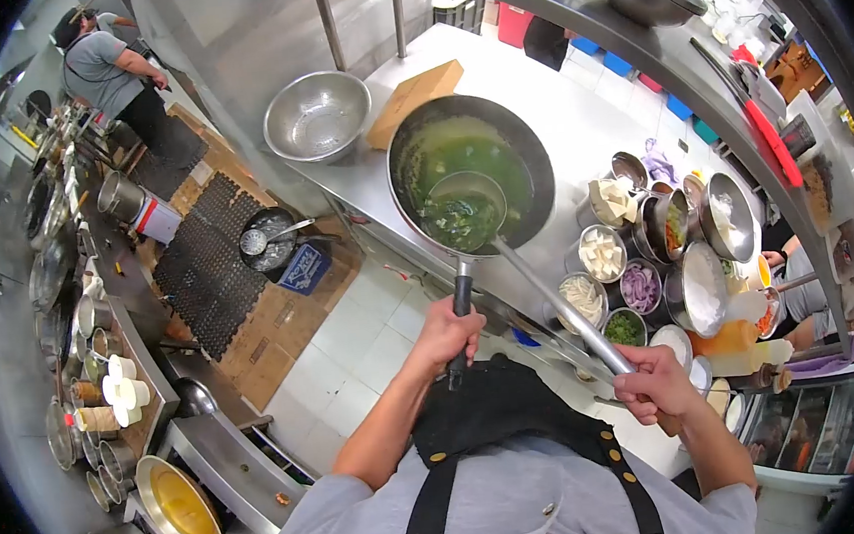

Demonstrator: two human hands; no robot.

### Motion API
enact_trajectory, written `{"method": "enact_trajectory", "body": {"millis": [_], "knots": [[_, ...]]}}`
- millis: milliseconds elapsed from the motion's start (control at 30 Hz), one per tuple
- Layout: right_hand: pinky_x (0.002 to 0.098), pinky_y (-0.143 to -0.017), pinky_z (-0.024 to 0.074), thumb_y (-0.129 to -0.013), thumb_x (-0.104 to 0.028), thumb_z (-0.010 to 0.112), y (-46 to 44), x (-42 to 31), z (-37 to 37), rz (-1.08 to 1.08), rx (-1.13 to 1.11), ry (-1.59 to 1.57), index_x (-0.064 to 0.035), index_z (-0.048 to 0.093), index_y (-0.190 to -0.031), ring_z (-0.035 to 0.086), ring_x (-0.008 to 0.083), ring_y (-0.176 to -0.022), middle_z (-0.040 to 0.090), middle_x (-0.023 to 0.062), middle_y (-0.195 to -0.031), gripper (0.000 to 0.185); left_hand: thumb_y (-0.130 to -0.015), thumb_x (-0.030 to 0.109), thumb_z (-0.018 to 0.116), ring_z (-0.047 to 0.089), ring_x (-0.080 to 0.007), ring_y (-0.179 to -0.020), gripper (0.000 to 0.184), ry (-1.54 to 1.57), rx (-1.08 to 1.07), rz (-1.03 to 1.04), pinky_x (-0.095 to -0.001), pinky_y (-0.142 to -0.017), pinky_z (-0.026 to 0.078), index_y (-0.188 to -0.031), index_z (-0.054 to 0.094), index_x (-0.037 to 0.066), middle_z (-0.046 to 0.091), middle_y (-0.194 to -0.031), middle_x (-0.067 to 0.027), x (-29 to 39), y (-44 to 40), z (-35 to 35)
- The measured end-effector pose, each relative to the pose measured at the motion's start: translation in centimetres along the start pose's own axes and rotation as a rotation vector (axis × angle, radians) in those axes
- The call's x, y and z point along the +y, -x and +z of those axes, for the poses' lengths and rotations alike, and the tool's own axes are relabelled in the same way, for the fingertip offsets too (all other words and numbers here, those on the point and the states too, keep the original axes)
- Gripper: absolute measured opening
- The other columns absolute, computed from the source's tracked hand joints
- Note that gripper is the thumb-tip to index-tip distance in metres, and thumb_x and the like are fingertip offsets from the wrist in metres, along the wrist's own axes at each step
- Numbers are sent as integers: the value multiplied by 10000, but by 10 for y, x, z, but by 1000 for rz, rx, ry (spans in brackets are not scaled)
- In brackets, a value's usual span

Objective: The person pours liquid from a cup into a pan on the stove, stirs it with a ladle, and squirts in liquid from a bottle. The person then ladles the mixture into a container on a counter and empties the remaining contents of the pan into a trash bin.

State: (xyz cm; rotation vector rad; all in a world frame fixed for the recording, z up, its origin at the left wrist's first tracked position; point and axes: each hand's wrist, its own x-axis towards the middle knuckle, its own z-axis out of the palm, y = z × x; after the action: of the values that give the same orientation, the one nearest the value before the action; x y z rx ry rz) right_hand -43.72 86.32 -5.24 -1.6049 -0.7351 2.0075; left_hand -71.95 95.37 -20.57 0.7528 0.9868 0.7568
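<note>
Wrapped around the black handle of a deep pan [530, 148] is my left hand [445, 334]. The pan holds green liquid with bits of leaf in it, above the steel counter. My right hand [654, 386] grips the long metal handle of a ladle [464, 204], whose bowl sits in the green liquid. Just behind the pan's left side are a steel bowl [318, 117] and a wooden block [416, 102].
Right of the pan stand containers of white cubes [601, 253], purple onion [640, 286] and chopped greens [623, 329]. A steel shelf [671, 57] crosses overhead. Another person [111, 71] stands at the far left. A pan of yellow oil [179, 507] is lower left.
</note>
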Motion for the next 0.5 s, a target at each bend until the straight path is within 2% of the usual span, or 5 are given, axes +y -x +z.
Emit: {"method": "enact_trajectory", "body": {"millis": [100,267,300,367,500], "knots": [[203,-310,274,-868,10,563,-4,2,4,14,-88,-184,-10,432,-1383,362,31,-384,494,24,-640,531,-826,33,599,473,-141,-383,181,21,-11,-21,-309,-355,404,-747,438,52,471,-531,-39,2,5,-2],[195,-304,263,-857,7,562,0,-2,5,-41,-86,-228,-17,422,-1393,346,30,-374,482,29,-637,555,-833,30,588,474,-125,-401,195,156,-52,-71,-294,-354,403,-711,437,55,471,-536,-32,0,17,-9],[196,-293,264,-857,6,561,2,-4,3,-66,-68,-244,6,418,-1384,349,39,-364,476,43,-624,547,-833,30,588,474,-125,-401,195,157,-57,-73,-294,-354,403,-711,437,55,471,-536,-32,-1,19,-11],[196,-282,266,-856,5,560,6,-5,-3,-90,-38,-260,29,413,-1376,353,47,-353,469,57,-611,540,-834,14,590,457,-131,-391,187,161,-2,-71,-301,-351,388,-753,428,61,445,-541,-26,-3,24,-14],[214,-277,268,-844,6,569,8,-3,-11,-193,81,-191,4,445,-1368,342,55,-341,475,54,-600,538,-830,15,595,458,-125,-389,185,147,142,-106,-303,-347,398,-746,434,52,448,-543,-28,1,36,-19]]}}
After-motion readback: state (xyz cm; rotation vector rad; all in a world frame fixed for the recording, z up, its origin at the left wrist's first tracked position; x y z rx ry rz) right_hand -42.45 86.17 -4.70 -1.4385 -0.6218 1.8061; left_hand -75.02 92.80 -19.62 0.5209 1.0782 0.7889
